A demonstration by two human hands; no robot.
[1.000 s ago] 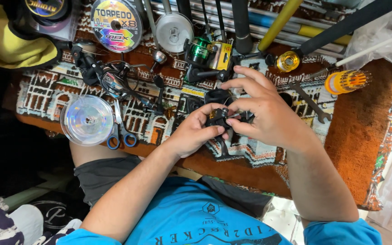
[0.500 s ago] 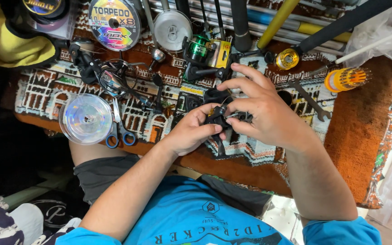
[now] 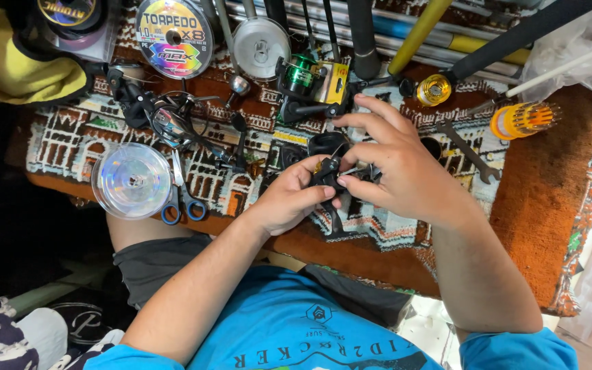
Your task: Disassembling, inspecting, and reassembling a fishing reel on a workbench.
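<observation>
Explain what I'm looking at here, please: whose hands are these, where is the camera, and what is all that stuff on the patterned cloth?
There is no machine here. One camera sits on a person's head and looks down, so you see their own arms and blue shirt. The left hand and right hand both grip a small black fishing reel part over a patterned cloth. On the cloth lie a clear line spool, blue-handled scissors, a dark reel, a green reel, a wrench and an orange screwdriver handle. Rod handles lie along the far edge. Exactly which reel part it is, the fingers hide.
</observation>
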